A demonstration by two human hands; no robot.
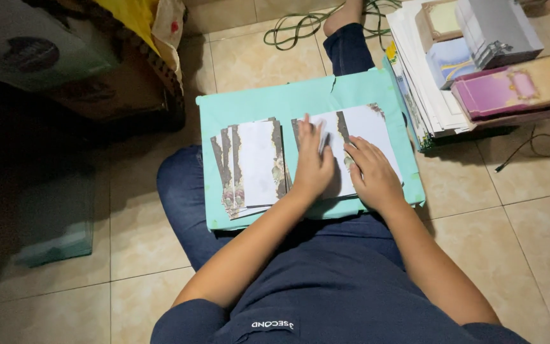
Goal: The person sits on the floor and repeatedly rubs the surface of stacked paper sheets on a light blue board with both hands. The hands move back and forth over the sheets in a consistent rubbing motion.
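A teal board point(256, 102) rests across my lap. On its left lies a fanned stack of white cards with ornate brown edges point(253, 165). On its right lies a larger white card sheet with a brown decorated fold point(367, 127). My left hand point(312, 162) presses flat on the left part of this sheet, fingers together. Beside it, my right hand point(370, 172) lies flat on the sheet's lower middle, fingers slightly spread. Neither hand grips anything.
Stacks of paper and printed cards point(479, 70), purple, blue and grey, sit on the tiled floor at the right. A green cable point(294, 28) coils at the top. A cardboard box point(128, 83) stands at the left; a black cable point(536, 150) trails at the right.
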